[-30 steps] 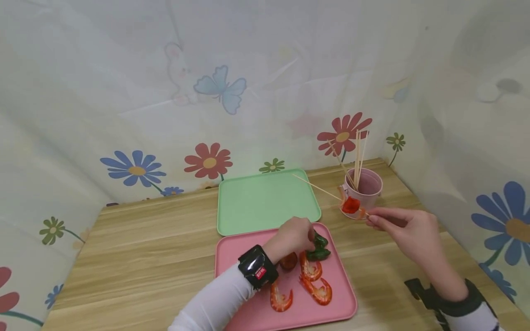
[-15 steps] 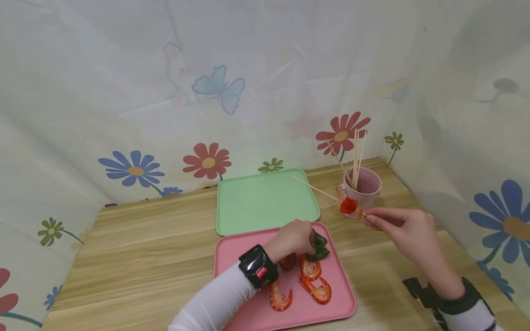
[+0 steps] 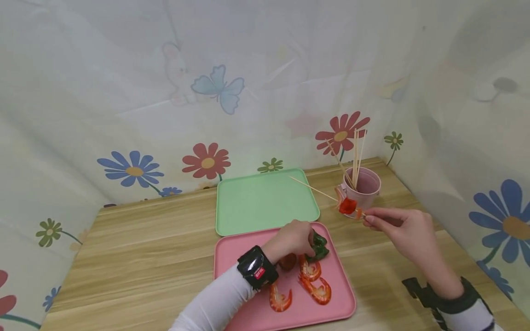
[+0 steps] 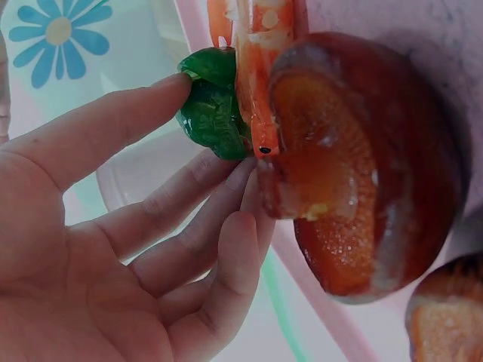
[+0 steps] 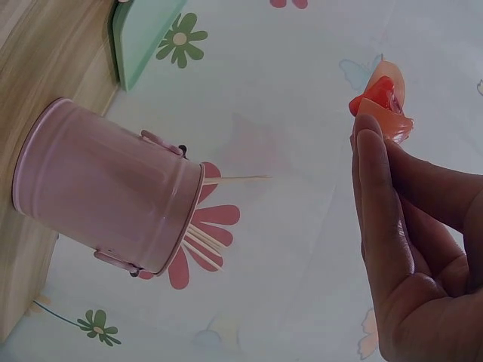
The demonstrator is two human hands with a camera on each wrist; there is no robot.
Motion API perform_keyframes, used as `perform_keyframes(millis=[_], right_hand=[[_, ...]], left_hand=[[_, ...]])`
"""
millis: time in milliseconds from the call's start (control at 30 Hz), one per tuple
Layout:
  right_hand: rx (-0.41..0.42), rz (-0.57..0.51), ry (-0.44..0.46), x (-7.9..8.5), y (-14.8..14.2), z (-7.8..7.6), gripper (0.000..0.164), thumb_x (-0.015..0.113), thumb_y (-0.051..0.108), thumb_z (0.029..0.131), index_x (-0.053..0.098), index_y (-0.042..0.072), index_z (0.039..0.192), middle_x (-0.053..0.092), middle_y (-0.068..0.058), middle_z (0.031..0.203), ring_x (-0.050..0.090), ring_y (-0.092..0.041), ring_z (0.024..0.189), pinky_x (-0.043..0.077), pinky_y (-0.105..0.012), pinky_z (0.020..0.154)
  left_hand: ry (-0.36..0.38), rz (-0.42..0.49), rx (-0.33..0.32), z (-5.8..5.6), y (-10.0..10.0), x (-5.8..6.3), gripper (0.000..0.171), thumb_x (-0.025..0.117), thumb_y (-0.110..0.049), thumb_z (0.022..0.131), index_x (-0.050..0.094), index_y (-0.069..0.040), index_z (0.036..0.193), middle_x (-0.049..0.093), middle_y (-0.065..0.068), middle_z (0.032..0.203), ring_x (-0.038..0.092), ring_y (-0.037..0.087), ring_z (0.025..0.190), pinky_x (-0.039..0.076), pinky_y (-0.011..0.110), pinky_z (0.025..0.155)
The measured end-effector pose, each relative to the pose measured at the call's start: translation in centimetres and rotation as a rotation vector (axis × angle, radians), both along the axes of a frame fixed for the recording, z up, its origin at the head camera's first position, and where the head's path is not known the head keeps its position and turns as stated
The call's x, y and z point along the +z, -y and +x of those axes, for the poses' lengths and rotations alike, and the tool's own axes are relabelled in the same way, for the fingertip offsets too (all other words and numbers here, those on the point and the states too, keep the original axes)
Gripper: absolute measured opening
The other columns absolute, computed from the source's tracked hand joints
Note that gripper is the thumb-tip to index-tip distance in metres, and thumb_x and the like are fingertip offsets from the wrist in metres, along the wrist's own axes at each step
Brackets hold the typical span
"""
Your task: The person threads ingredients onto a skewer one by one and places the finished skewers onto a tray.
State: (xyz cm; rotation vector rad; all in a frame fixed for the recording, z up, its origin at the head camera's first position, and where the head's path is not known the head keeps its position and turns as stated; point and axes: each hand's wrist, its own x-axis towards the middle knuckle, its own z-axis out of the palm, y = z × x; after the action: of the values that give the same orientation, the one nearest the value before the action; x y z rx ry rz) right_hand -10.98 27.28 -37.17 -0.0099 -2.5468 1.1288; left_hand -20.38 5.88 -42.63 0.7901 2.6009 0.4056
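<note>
My left hand point(image 3: 291, 239) reaches over the pink tray point(image 3: 238, 243) and pinches a green pepper piece point(image 4: 215, 113) between thumb and fingers. Close by in the left wrist view lie a shrimp point(image 4: 260, 83) and a large brown mushroom point(image 4: 407, 166) with a stub of stem. In the air to the right, my right hand point(image 3: 410, 232) pinches one end of a wooden skewer point(image 3: 312, 187). Threaded on the skewer near the fingertips are a red pepper piece point(image 3: 348, 206) and pale orange pieces point(image 5: 392, 121). The skewer's bare end points up and left.
A green tray point(image 3: 265, 202) lies behind the pink one. At the back right stands a pink bucket point(image 3: 364, 197) with several skewers point(image 3: 357, 158) leaning in it. Two more shrimp point(image 3: 316, 290) lie on the pink tray. A flowered cloth hangs behind and beside the wooden table point(image 3: 145, 248).
The green pepper has shifted slightly under my left fingers. My right hand and the loaded skewer stay almost where they were.
</note>
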Motion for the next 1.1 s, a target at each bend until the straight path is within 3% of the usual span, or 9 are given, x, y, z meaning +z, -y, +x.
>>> perform_keyframes(millis=[167, 300, 567, 700, 900, 1000, 1100], right_hand=[[0.001, -0.008, 0.003, 0.0, 0.0, -0.1, 0.020, 0.071, 0.006, 0.083, 0.072, -0.003, 0.100, 0.073, -0.017, 0.088, 0.062, 0.014, 0.070, 0.052, -0.012, 0.061], [-0.009, -0.011, 0.002, 0.0, 0.0, -0.2, 0.021, 0.072, 0.009, 0.083, 0.072, -0.003, 0.100, 0.073, -0.017, 0.088, 0.062, 0.014, 0.070, 0.052, -0.012, 0.061], [-0.016, -0.018, 0.002, 0.1, -0.1, -0.4, 0.024, 0.073, 0.014, 0.083, 0.072, -0.003, 0.100, 0.073, -0.017, 0.087, 0.063, 0.013, 0.068, 0.052, -0.012, 0.060], [-0.017, -0.024, 0.008, 0.3, 0.1, -0.7, 0.026, 0.073, 0.017, 0.083, 0.072, -0.002, 0.101, 0.073, -0.017, 0.089, 0.063, 0.012, 0.069, 0.052, -0.012, 0.060], [0.002, -0.052, -0.007, 0.8, 0.7, -1.1, 0.025, 0.074, 0.014, 0.082, 0.073, -0.003, 0.100, 0.073, -0.018, 0.090, 0.063, 0.013, 0.069, 0.052, -0.012, 0.060], [0.006, -0.047, -0.019, 0.9, 1.0, -1.4, 0.025, 0.075, 0.015, 0.081, 0.073, -0.001, 0.100, 0.073, -0.017, 0.090, 0.061, 0.015, 0.069, 0.051, -0.011, 0.060], [0.009, -0.039, -0.029, 1.0, 1.3, -1.5, 0.024, 0.074, 0.016, 0.081, 0.073, 0.000, 0.100, 0.073, -0.017, 0.089, 0.061, 0.016, 0.069, 0.051, -0.011, 0.059]], left_hand=[[0.034, 0.053, 0.009, 0.0, 0.4, 0.4, 0.021, 0.082, -0.024, 0.072, 0.064, -0.014, 0.067, 0.058, -0.007, 0.066, 0.050, 0.009, 0.059, 0.041, 0.021, 0.050], [0.053, 0.167, 0.020, -0.2, 1.2, 0.8, 0.021, 0.082, -0.022, 0.071, 0.063, -0.013, 0.069, 0.057, -0.007, 0.066, 0.049, 0.008, 0.061, 0.040, 0.020, 0.051], [0.171, 0.415, 0.143, -0.8, 3.1, 1.3, 0.027, 0.079, -0.022, 0.075, 0.060, -0.012, 0.090, 0.065, -0.003, 0.077, 0.057, 0.008, 0.067, 0.044, 0.022, 0.054], [0.237, 0.572, 0.214, -0.8, 4.0, 1.5, 0.029, 0.079, -0.022, 0.076, 0.059, -0.014, 0.094, 0.068, 0.000, 0.084, 0.063, 0.009, 0.070, 0.046, 0.025, 0.060], [0.264, 0.847, 0.345, -0.4, 5.2, 2.2, 0.031, 0.082, -0.021, 0.073, 0.063, -0.014, 0.097, 0.067, 0.004, 0.095, 0.066, 0.012, 0.082, 0.052, 0.030, 0.072], [0.248, 0.990, 0.395, -0.3, 5.6, 2.6, 0.031, 0.081, -0.019, 0.075, 0.065, -0.012, 0.100, 0.068, 0.008, 0.098, 0.069, 0.017, 0.083, 0.055, 0.032, 0.075], [0.182, 1.123, 0.429, -0.2, 6.0, 3.1, 0.032, 0.079, -0.016, 0.077, 0.065, -0.010, 0.105, 0.069, 0.012, 0.098, 0.070, 0.021, 0.085, 0.056, 0.032, 0.075]])
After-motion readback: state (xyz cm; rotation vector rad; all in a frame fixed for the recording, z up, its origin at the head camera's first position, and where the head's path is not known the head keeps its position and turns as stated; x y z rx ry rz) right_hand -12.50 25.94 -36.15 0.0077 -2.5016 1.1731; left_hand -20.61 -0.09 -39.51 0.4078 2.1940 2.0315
